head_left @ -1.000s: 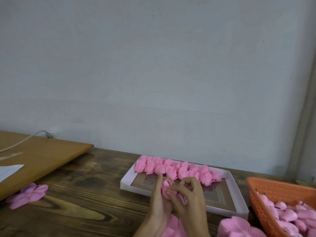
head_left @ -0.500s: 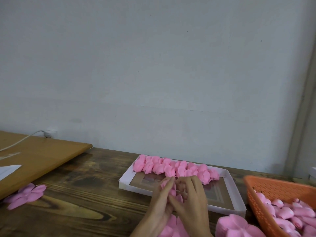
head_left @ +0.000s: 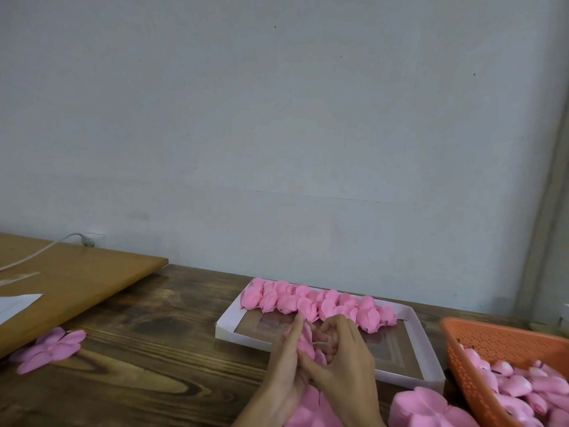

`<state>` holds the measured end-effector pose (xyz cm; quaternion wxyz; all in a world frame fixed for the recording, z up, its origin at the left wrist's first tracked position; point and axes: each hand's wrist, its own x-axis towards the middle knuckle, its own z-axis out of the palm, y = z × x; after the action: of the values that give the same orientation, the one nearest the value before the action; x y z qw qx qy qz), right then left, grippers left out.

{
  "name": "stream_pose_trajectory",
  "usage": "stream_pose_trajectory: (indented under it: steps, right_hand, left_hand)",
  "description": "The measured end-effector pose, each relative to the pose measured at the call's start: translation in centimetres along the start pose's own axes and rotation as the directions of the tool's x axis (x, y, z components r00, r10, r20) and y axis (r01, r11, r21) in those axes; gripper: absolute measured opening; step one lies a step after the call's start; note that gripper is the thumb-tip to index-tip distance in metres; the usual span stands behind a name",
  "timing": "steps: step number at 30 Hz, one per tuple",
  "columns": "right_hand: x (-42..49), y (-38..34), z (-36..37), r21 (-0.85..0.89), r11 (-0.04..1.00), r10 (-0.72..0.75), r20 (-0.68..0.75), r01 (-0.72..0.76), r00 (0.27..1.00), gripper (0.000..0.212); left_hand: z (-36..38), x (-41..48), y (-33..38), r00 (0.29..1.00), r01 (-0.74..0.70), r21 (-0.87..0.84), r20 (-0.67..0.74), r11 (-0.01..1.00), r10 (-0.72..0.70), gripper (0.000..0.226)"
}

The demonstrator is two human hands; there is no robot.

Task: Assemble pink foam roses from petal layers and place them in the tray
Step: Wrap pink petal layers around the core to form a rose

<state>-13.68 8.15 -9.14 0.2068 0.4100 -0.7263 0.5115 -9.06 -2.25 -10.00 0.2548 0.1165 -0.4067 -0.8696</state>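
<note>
Two hands meet over the near edge of the tray (head_left: 426, 346), and between them sits a half-made rose (head_left: 305, 343), held just above the worktop (head_left: 147, 374). Left hand (head_left: 286, 365) lies along the rose's left side, fingers reaching up its petals, its grip closed on the foam. Right hand (head_left: 348, 368) curls in from the other side, its grip wrapped round the same rose, fingertips tucked into the pink. Behind them, a row of finished roses (head_left: 314, 300) packs the tray's far edge, shoulder to shoulder. Off to the right, an orange basket (head_left: 498, 340) holds a heap of pink buds (head_left: 517, 386). Near right, just beside the basket, a stack of flat petal layers (head_left: 425, 408) waits on the wood. Far over on the left, one loose petal layer (head_left: 52, 349) lies beside a light wooden board (head_left: 80, 278), which carries a white cable (head_left: 40, 251) and a sheet of paper (head_left: 15, 303).
</note>
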Motion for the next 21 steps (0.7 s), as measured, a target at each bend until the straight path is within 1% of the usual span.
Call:
stream_pose_trajectory:
  steps: [3,6,9,12,15,18,21]
  right_hand:
    - [0.0,-0.1,-0.3,0.041,0.996,0.077,0.042,-0.079,0.996,0.047]
    - [0.3,-0.1,-0.8,0.066,0.986,0.148,0.101,-0.155,0.984,0.050]
    - [0.2,0.0,-0.9,0.034,0.981,0.185,0.138,-0.191,0.973,0.041]
    - [0.0,-0.1,-0.8,0.039,0.969,0.235,0.165,-0.244,0.958,0.038]
    - [-0.1,-0.3,-0.7,0.067,0.960,0.258,0.162,-0.271,0.952,0.037]
    - [-0.1,-0.4,-0.5,0.111,0.953,0.263,0.154,-0.281,0.952,0.036]
    - [-0.2,-0.6,-0.2,0.143,0.949,0.262,0.146,-0.282,0.954,0.035]
  left_hand:
    - [0.0,0.1,0.0,1.000,0.022,-0.031,-0.019,0.999,-0.023,0.040]
    - [-0.3,0.4,0.2,0.999,0.022,-0.102,-0.044,0.995,-0.026,0.039]
    - [-0.2,0.8,0.6,0.998,-0.025,-0.147,-0.062,0.989,0.016,0.041]
    - [-0.2,0.9,0.5,0.996,-0.047,-0.143,-0.085,0.989,0.035,0.042]
    - [-0.2,1.0,0.4,0.992,-0.083,-0.121,-0.104,0.989,0.071,0.042]
    - [-0.4,1.0,0.4,0.987,-0.125,-0.049,-0.112,0.991,0.119,0.046]
    - [-0.4,0.8,0.2,0.985,-0.146,0.006,-0.091,0.989,0.146,0.051]
